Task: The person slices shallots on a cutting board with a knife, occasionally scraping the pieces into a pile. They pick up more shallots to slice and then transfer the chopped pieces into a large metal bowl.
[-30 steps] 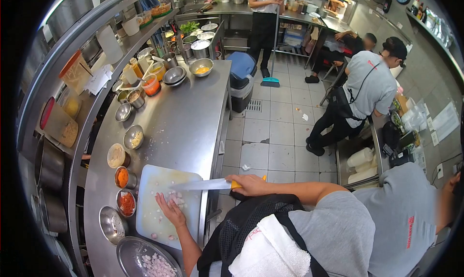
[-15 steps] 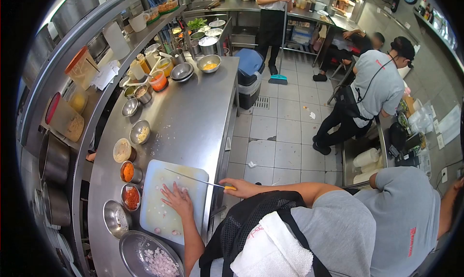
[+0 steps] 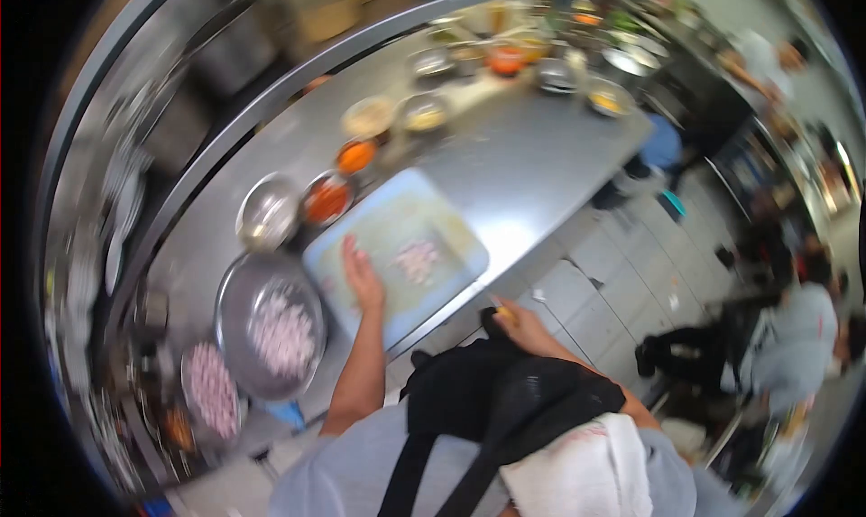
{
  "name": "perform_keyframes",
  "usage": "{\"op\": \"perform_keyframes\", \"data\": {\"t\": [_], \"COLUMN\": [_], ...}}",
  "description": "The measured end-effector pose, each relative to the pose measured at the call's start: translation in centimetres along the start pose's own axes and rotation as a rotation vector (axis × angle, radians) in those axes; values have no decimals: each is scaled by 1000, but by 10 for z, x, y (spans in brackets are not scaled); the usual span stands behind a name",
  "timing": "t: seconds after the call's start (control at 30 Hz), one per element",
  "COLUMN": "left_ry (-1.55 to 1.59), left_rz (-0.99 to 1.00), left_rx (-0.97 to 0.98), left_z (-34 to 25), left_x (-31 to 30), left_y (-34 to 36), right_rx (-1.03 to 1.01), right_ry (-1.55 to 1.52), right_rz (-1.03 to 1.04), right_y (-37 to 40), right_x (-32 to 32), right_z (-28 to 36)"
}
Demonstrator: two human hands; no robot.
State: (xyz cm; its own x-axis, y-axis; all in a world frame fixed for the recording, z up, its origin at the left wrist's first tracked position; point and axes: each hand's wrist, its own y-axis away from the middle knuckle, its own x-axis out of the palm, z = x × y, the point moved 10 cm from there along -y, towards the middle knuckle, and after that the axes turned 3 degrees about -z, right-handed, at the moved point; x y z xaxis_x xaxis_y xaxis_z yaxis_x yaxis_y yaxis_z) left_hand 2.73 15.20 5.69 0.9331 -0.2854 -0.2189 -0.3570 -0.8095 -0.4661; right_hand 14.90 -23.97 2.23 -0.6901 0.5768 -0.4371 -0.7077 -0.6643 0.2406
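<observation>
A pale cutting board point(image 3: 397, 201) lies on the steel counter, with a blurred pile of pinkish chopped pieces point(image 3: 417, 262) on it. My left hand point(image 3: 362, 273) is over the board, left of the pile, its fingers stretched out and nothing in it. Beyond the board's near edge, my right hand point(image 3: 525, 327) is closed round the yellow handle of a knife point(image 3: 507, 313); its blade is too smeared to make out. A big metal bowl point(image 3: 231, 336) of pink pieces stands left of the board. Close to the board's far side is a container of red shreds point(image 3: 327, 199).
Small bowls and an orange-filled container point(image 3: 356, 156) line the counter point(image 3: 514, 179). A tray of pink pieces point(image 3: 212, 391) is at lower left. Shelving runs along the left. A co-worker in grey point(image 3: 794, 341) is at right; another person point(image 3: 762, 66) stands farther back.
The view has turned and blurred. My left hand no longer lies flat with spread fingers; it is tilted on edge. Pieces scattered on the board are now in a pile. The knife stays in my right hand.
</observation>
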Motion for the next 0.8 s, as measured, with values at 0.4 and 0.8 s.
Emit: {"op": "perform_keyframes", "data": {"t": [0.4,0.8], "left_ry": [-243,-168], "left_rz": [162,762], "left_rx": [-14,146], "left_z": [34,64], "left_x": [44,175], "left_y": [9,-7], "right_rx": [-168,-146], "right_ry": [105,6], "right_rz": [-22,31], "right_y": [-11,-26], "right_x": [-4,-35], "right_z": [19,-4]}}
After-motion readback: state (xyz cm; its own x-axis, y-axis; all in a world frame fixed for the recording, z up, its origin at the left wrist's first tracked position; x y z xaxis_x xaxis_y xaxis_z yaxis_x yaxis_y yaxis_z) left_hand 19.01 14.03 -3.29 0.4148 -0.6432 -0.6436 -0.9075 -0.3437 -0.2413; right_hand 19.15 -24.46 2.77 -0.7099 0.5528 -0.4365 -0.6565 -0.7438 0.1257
